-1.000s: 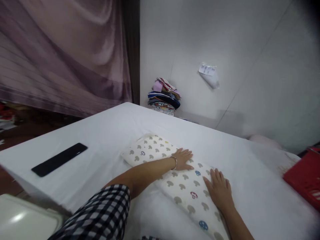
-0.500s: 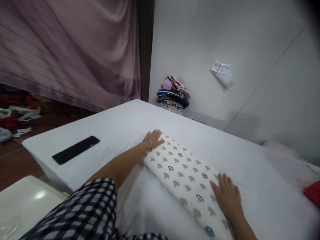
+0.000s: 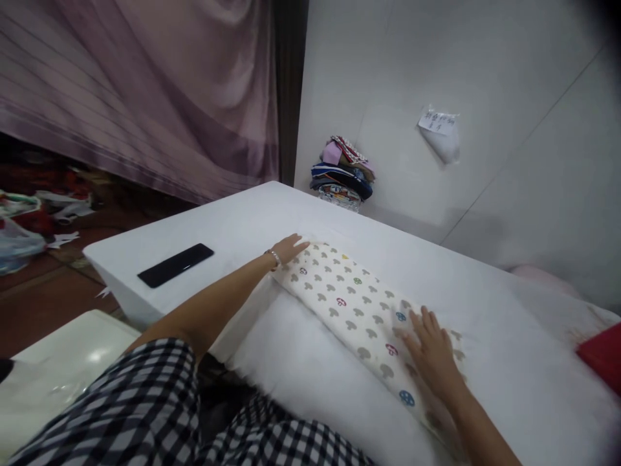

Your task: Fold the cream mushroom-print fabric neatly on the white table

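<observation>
A long folded cloth (image 3: 349,304) printed with small mushrooms lies on a white-covered table (image 3: 252,220). My left hand (image 3: 287,249) rests flat at the cloth's far left end, fingers stretched out, a bracelet on the wrist. My right hand (image 3: 431,353) lies palm down on the cloth's right part with its fingers spread. Neither hand grips anything. My checked sleeve fills the lower left.
A black phone (image 3: 175,265) lies near the table's left edge. A stack of folded fabrics (image 3: 343,171) sits at the far corner by the wall. A red object (image 3: 604,355) is at the right edge. A white stool (image 3: 58,369) stands at lower left.
My left hand slid from the cloth's middle out to its left end. My right hand stayed on the right part. The view shifted right and down.
</observation>
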`<action>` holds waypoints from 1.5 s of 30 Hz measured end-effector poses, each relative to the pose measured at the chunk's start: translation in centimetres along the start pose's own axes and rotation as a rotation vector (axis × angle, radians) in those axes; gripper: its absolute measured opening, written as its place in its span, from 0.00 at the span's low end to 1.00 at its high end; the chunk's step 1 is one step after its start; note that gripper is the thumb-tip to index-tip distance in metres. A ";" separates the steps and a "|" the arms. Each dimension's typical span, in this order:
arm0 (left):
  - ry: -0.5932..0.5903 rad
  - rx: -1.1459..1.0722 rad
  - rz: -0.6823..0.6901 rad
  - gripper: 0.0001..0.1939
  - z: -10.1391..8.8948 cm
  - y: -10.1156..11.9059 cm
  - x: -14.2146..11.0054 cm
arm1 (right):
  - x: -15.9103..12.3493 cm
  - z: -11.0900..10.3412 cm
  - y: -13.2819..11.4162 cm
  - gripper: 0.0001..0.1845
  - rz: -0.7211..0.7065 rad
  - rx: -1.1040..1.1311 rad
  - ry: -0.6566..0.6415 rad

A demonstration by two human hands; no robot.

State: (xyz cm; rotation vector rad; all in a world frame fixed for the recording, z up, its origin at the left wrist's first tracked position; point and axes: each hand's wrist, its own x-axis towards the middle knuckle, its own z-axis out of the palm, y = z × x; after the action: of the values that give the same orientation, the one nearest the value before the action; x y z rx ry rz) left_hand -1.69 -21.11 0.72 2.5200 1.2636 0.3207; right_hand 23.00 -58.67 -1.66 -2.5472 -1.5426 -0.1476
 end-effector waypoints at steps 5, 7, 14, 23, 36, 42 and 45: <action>0.013 -0.032 -0.412 0.37 -0.4 -2.9 -4.1 | -3.4 0.8 -4.8 0.32 -0.373 0.043 -0.068; -0.057 -0.022 -0.450 0.35 -0.3 -3.0 -4.6 | -4.2 2.0 -5.3 0.33 -0.428 0.017 -0.042; 0.054 -0.157 -0.314 0.19 -0.6 -2.4 -4.2 | -4.4 3.1 -4.9 0.35 -0.460 -0.017 0.036; 0.080 -0.007 -0.333 0.18 0.5 -2.7 -5.5 | -4.5 3.2 -5.2 0.35 -0.465 -0.033 0.044; -0.002 0.003 -0.326 0.30 0.7 0.2 -2.3 | -4.3 4.0 -4.7 0.32 -0.423 0.021 0.012; -0.123 0.031 -0.302 0.30 0.7 -0.1 0.1 | -5.2 2.0 2.9 0.32 0.144 0.130 0.101; -0.177 0.049 -0.288 0.32 0.5 -0.6 1.6 | -5.8 0.8 6.7 0.38 0.493 0.257 0.010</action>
State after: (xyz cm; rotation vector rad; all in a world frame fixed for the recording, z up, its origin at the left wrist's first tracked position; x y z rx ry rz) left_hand -0.98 -19.55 0.14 2.3015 1.5489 0.0005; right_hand 26.27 -66.67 -4.02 -2.6113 -0.8241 0.0935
